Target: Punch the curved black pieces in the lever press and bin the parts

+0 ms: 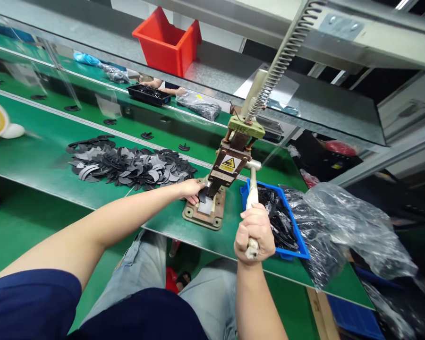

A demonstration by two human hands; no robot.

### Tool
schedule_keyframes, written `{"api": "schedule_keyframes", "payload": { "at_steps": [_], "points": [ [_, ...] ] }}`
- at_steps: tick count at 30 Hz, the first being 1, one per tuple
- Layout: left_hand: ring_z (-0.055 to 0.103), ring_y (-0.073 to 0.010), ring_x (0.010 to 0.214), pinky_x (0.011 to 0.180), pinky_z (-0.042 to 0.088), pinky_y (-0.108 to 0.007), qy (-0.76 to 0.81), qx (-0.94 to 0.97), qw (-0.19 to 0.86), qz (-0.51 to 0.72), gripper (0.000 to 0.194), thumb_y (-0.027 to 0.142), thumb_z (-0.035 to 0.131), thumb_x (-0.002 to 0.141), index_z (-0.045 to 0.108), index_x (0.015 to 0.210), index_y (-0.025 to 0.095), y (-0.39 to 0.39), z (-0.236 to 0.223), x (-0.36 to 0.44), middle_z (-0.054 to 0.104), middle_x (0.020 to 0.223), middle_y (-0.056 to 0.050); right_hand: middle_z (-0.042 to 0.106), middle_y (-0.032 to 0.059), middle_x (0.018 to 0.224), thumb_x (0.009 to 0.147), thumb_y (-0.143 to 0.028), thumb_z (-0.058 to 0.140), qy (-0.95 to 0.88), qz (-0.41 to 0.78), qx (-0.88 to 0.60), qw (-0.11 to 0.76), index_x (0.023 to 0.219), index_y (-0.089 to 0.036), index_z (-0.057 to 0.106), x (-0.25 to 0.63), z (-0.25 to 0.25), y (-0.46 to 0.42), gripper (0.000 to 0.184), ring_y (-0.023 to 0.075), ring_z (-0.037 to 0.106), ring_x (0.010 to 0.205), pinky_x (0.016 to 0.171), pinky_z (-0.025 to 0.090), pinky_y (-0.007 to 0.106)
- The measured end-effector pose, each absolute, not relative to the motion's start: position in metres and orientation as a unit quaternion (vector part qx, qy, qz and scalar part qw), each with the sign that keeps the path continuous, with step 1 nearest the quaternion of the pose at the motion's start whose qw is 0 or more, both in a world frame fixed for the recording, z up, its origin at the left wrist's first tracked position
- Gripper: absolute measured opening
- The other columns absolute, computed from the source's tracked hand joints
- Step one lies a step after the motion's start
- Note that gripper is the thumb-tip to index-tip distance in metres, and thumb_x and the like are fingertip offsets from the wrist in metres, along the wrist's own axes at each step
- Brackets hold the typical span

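My right hand (255, 232) is wrapped round the wrapped lever handle (252, 191) of a hand press (229, 163). At the foot of the press, my left hand (192, 190) pinches a dark curved plastic piece (203, 195) and holds it under the ram, over the metal base plate (202, 218). Part of that piece is hidden by the fingers and the ram. A heap of black and grey curved pieces (134, 167) lies on the green bench to the left. Right of the lever stands a blue tray (293, 222) filled with thin black parts (274, 212).
Clear plastic bags (357, 222) lie at the right, against the blue tray. A red bin (166, 45) stands on the shelf above. Several dark pieces lie along the belt (127, 127) behind the heap. Across it, another person's hands (156, 84) are at a black tray (148, 96).
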State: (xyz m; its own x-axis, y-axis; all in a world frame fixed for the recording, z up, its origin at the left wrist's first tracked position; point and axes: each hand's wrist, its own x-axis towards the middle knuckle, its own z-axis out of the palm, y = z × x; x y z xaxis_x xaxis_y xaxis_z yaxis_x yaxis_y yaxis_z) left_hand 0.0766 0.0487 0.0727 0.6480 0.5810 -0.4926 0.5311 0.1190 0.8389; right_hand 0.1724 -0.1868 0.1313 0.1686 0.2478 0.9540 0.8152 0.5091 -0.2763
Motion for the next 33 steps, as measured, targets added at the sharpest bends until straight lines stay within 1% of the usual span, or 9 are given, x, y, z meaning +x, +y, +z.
{"api": "schedule_keyframes", "payload": {
  "at_steps": [4, 8, 11, 14, 17, 20, 25, 28, 33],
  "points": [
    [0.073, -0.0182, 0.061, 0.059, 0.062, -0.027, 0.383, 0.662, 0.643, 0.038, 0.045, 0.056, 0.045, 0.106, 0.057, 0.117, 0.014, 0.044, 0.081, 0.079, 0.067, 0.079, -0.006, 0.061, -0.0044, 0.072, 0.084, -0.008, 0.062, -0.601, -0.234, -0.442, 0.624, 0.072, -0.021, 0.051, 0.172, 0.132, -0.186, 0.02, 0.0164, 0.066, 0.076, 0.099, 0.057, 0.055],
    [0.075, -0.0184, 0.069, 0.057, 0.059, -0.026, 0.348, 0.697, 0.624, 0.05, 0.042, 0.053, 0.049, 0.104, 0.064, 0.11, 0.014, 0.063, 0.093, 0.065, 0.075, 0.103, -0.013, 0.061, -0.0044, 0.073, 0.084, -0.008, 0.062, -0.603, -0.234, -0.439, 0.624, 0.072, -0.021, 0.052, 0.172, 0.133, -0.185, 0.02, 0.0163, 0.066, 0.076, 0.099, 0.057, 0.056],
    [0.074, -0.0177, 0.077, 0.062, 0.056, -0.025, 0.364, 0.794, 0.476, 0.102, 0.035, 0.046, 0.052, 0.103, 0.069, 0.109, 0.016, 0.093, 0.097, 0.031, 0.077, 0.111, -0.01, 0.061, -0.0041, 0.072, 0.083, -0.009, 0.063, -0.603, -0.237, -0.437, 0.624, 0.071, -0.021, 0.052, 0.172, 0.134, -0.184, 0.02, 0.0174, 0.067, 0.075, 0.096, 0.057, 0.057],
    [0.073, -0.021, 0.094, 0.083, 0.056, -0.027, 0.357, 0.884, 0.277, 0.12, 0.028, 0.039, 0.061, 0.096, 0.074, 0.111, 0.02, 0.113, 0.092, -0.01, 0.078, 0.108, -0.006, 0.061, -0.004, 0.07, 0.082, -0.01, 0.063, -0.593, -0.244, -0.438, 0.63, 0.069, -0.021, 0.052, 0.172, 0.135, -0.181, 0.02, 0.0182, 0.066, 0.073, 0.093, 0.058, 0.058],
    [0.068, -0.0267, 0.112, 0.1, 0.051, -0.034, 0.276, 0.948, 0.136, 0.078, 0.029, 0.036, 0.067, 0.091, 0.077, 0.114, 0.021, 0.115, 0.08, -0.039, 0.075, 0.116, -0.009, 0.06, -0.0039, 0.068, 0.083, -0.013, 0.064, -0.581, -0.25, -0.436, 0.64, 0.067, -0.022, 0.051, 0.171, 0.134, -0.177, 0.022, 0.0183, 0.065, 0.07, 0.09, 0.058, 0.058],
    [0.063, -0.0323, 0.119, 0.105, 0.048, -0.041, 0.212, 0.974, 0.061, 0.043, 0.04, 0.038, 0.072, 0.087, 0.076, 0.121, 0.018, 0.106, 0.066, -0.049, 0.07, 0.122, -0.015, 0.06, -0.004, 0.067, 0.083, -0.014, 0.065, -0.576, -0.258, -0.424, 0.649, 0.066, -0.022, 0.05, 0.171, 0.134, -0.173, 0.023, 0.0186, 0.064, 0.067, 0.087, 0.057, 0.057],
    [0.06, -0.036, 0.119, 0.102, 0.048, -0.046, 0.193, 0.98, 0.04, 0.032, 0.052, 0.043, 0.077, 0.083, 0.074, 0.129, 0.02, 0.097, 0.047, -0.039, 0.066, 0.127, -0.017, 0.06, -0.0037, 0.067, 0.082, -0.013, 0.065, -0.578, -0.26, -0.427, 0.645, 0.065, -0.021, 0.05, 0.171, 0.135, -0.173, 0.023, 0.0187, 0.064, 0.067, 0.087, 0.057, 0.057],
    [0.061, -0.0353, 0.116, 0.1, 0.048, -0.046, 0.19, 0.979, 0.053, 0.044, 0.045, 0.039, 0.073, 0.086, 0.076, 0.126, 0.019, 0.097, 0.04, -0.034, 0.066, 0.122, -0.017, 0.06, -0.004, 0.067, 0.081, -0.012, 0.065, -0.581, -0.259, -0.432, 0.64, 0.065, -0.021, 0.05, 0.171, 0.136, -0.174, 0.023, 0.0183, 0.064, 0.068, 0.087, 0.057, 0.056],
    [0.063, -0.0304, 0.108, 0.094, 0.048, -0.043, 0.179, 0.979, 0.05, 0.088, 0.034, 0.034, 0.054, 0.1, 0.079, 0.119, 0.021, 0.097, 0.04, -0.037, 0.067, 0.112, -0.015, 0.06, -0.0039, 0.066, 0.081, -0.013, 0.065, -0.581, -0.26, -0.425, 0.643, 0.065, -0.022, 0.05, 0.171, 0.135, -0.173, 0.023, 0.0189, 0.064, 0.067, 0.086, 0.056, 0.056]
  ]
}}
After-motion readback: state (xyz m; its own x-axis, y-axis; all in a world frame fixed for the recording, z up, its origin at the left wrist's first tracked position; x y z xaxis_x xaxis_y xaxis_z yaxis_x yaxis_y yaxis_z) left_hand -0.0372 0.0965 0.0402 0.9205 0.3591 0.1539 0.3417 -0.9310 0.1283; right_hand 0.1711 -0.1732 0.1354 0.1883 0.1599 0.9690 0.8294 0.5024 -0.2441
